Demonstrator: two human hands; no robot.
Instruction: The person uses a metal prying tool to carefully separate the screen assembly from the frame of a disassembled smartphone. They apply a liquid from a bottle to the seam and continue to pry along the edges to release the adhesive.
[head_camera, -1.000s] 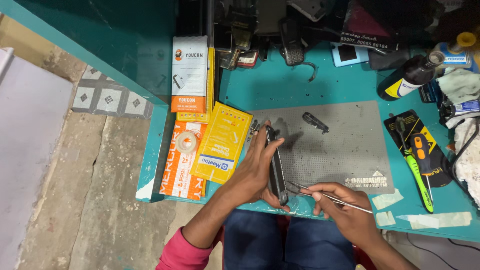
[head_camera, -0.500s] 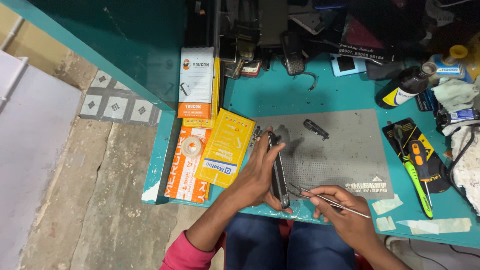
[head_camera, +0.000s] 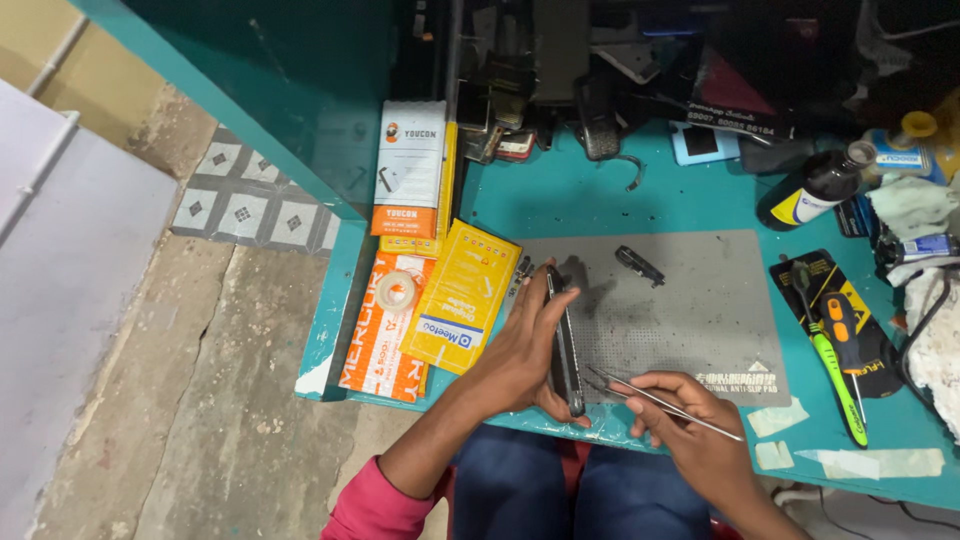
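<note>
The left hand (head_camera: 520, 355) grips an edge-up phone (head_camera: 565, 345); right hand (head_camera: 690, 420) pinches tweezers (head_camera: 660, 400) beside it; yellow packet (head_camera: 462, 295) lies left.

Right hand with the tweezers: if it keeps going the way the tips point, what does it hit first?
Likely the phone, held on edge in the left hand. The right hand aims the tweezers left at its lower edge; depth is unclear.

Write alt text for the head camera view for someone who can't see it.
A person's left hand holds a dark phone on edge over a grey work mat, while the right hand points metal tweezers at it. Yellow and orange packets, a roll of tape and a dark bottle lie around on the teal bench.
</note>
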